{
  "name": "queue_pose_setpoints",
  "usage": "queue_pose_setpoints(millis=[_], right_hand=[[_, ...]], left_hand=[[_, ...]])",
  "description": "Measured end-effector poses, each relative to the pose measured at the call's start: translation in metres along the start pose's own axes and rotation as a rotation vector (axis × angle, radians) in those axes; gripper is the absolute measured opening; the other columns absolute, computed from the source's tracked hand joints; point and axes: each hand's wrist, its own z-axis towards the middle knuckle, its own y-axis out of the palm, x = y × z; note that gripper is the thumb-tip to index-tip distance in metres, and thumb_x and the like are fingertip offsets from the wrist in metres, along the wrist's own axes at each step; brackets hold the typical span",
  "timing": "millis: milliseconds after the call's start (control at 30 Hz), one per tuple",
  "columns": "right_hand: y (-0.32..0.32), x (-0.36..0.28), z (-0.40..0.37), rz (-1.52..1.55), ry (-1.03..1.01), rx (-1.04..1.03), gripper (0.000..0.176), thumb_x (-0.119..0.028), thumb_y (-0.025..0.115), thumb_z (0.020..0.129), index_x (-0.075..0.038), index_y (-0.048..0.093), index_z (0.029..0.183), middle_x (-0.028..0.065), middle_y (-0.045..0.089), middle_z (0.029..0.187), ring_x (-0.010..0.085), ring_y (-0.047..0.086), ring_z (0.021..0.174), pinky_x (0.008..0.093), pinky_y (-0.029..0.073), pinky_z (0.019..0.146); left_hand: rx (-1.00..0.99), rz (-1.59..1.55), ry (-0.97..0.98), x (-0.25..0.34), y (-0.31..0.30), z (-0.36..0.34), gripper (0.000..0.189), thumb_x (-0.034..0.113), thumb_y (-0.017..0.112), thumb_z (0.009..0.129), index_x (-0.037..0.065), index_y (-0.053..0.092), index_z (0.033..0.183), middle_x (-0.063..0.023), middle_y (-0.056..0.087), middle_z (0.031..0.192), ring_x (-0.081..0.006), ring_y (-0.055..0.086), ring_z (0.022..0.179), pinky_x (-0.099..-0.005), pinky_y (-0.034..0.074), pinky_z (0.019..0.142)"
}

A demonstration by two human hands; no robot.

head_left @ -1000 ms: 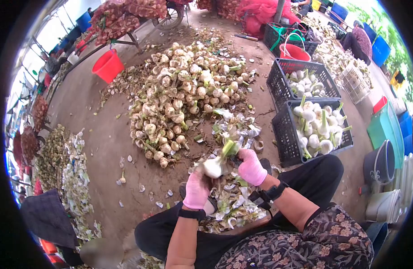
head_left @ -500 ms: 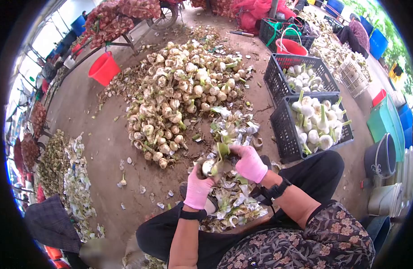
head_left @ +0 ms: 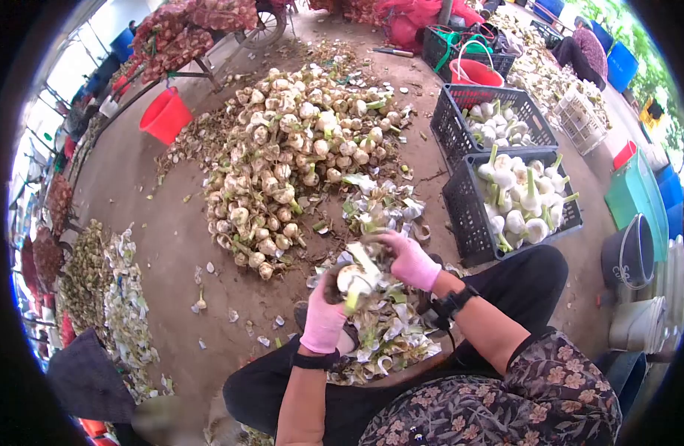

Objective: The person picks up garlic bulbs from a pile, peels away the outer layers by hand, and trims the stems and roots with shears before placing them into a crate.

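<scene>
In a pink glove with dark fingertips, my left hand (head_left: 324, 314) is closed on a white garlic bulb (head_left: 352, 279) with a green stem end. My right hand (head_left: 409, 260), gloved alike, is at the bulb's upper right, its fingers blurred around a pale strip of leaf or skin. Below both hands lies a heap of peeled skins (head_left: 390, 332) between my legs. Beyond them is a large pile of unpeeled garlic (head_left: 282, 163). To the right, a black crate (head_left: 472, 241) holds white bulbs with trimmed stems.
A second black crate (head_left: 447, 141) of white bulbs stands behind the first, with a red bucket (head_left: 477, 73) beyond. Another red bucket (head_left: 166, 117) stands at the left. A knife (head_left: 393, 52) lies on the floor. A person (head_left: 583, 56) sits at the upper right.
The bulb has turned in my left hand and shows more white. My right fingers have shifted slightly up and left, and the leafy green piece between my hands now appears as a pale strip.
</scene>
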Motion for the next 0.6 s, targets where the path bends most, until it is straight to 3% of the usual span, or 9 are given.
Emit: queue_pose_setpoints(millis=[33,100,233,300,333,367,433,467,600], right_hand=[[-0.011,-0.033,-0.006,0.129,0.177,-0.133,0.054,0.013,0.054,0.07,-0.005,0.058,0.121,0.0132,0.06,0.12,0.0221,0.057,0.11,0.0307,0.043,0.096],[-0.005,-0.023,-0.01,0.46,0.065,-0.199,0.045,0.004,0.063,0.077,-0.001,0.056,0.121,0.0104,0.061,0.117,0.0136,0.056,0.106,0.0277,0.043,0.093],[0.003,-0.036,-0.014,0.557,0.139,-0.19,0.042,-0.008,0.072,0.079,0.003,0.057,0.116,0.009,0.065,0.108,0.0106,0.057,0.097,0.0266,0.046,0.088],[0.007,-0.046,-0.014,0.351,0.165,-0.097,0.038,-0.01,0.074,0.077,0.003,0.06,0.11,0.0086,0.067,0.099,0.0095,0.058,0.09,0.0274,0.048,0.082],[0.011,-0.052,-0.017,0.336,0.161,-0.04,0.032,-0.001,0.069,0.074,0.003,0.061,0.105,0.0108,0.068,0.094,0.0145,0.063,0.087,0.0303,0.05,0.079],[0.015,-0.049,-0.018,0.336,0.162,-0.043,0.032,-0.001,0.069,0.074,0.003,0.061,0.105,0.0108,0.068,0.094,0.0145,0.063,0.087,0.0303,0.05,0.079],[0.019,-0.041,-0.02,0.026,0.015,0.106,0.038,0.007,0.061,0.067,0.002,0.061,0.105,0.015,0.068,0.093,0.0224,0.066,0.089,0.0325,0.05,0.079],[0.02,-0.048,-0.021,0.01,0.006,0.126,0.043,0.01,0.055,0.063,0.0,0.062,0.105,0.0183,0.066,0.093,0.031,0.065,0.091,0.0337,0.05,0.079],[0.018,-0.049,-0.02,-0.06,0.049,0.121,0.04,0.006,0.055,0.067,0.0,0.062,0.105,0.0201,0.066,0.093,0.0339,0.064,0.092,0.0355,0.05,0.079]], left_hand=[[0.046,0.064,0.044,-0.003,-0.003,0.004,0.054,-0.011,0.061,0.078,0.0,0.046,0.128,-0.008,0.056,0.12,-0.0147,0.057,0.106,-0.026,0.048,0.088],[0.066,0.026,0.034,0.0,0.0,0.006,0.056,-0.012,0.063,0.077,0.001,0.046,0.129,-0.0071,0.056,0.12,-0.0139,0.056,0.107,-0.0263,0.047,0.089],[0.063,0.213,0.148,-0.018,0.005,0.01,0.056,-0.01,0.066,0.075,0.001,0.047,0.127,-0.0066,0.056,0.118,-0.0134,0.055,0.105,-0.0269,0.046,0.09],[0.149,0.147,0.149,-0.016,0.012,0.009,0.055,-0.008,0.071,0.073,0.001,0.05,0.123,-0.0068,0.057,0.115,-0.0135,0.055,0.103,-0.0282,0.046,0.091],[0.181,0.236,0.166,-0.012,0.014,0.007,0.052,-0.004,0.073,0.072,0.001,0.051,0.119,-0.0071,0.059,0.11,-0.0139,0.056,0.1,-0.0282,0.046,0.09],[0.184,0.235,0.165,-0.012,0.013,0.006,0.052,-0.004,0.073,0.072,0.001,0.051,0.119,-0.0071,0.059,0.11,-0.0139,0.056,0.1,-0.0282,0.046,0.09],[0.216,0.302,0.163,-0.012,0.013,0.006,0.051,-0.001,0.075,0.072,0.001,0.051,0.118,-0.0074,0.06,0.107,-0.0144,0.057,0.098,-0.028,0.046,0.089],[0.215,0.337,0.122,-0.011,0.013,0.006,0.055,-0.008,0.072,0.069,-0.001,0.048,0.118,-0.0073,0.058,0.111,-0.014,0.056,0.1,-0.0281,0.046,0.088],[0.163,0.278,0.067,-0.014,0.004,0.004,0.053,-0.007,0.071,0.072,0.0,0.049,0.119,-0.0066,0.059,0.109,-0.0139,0.058,0.098,-0.0274,0.047,0.086]])
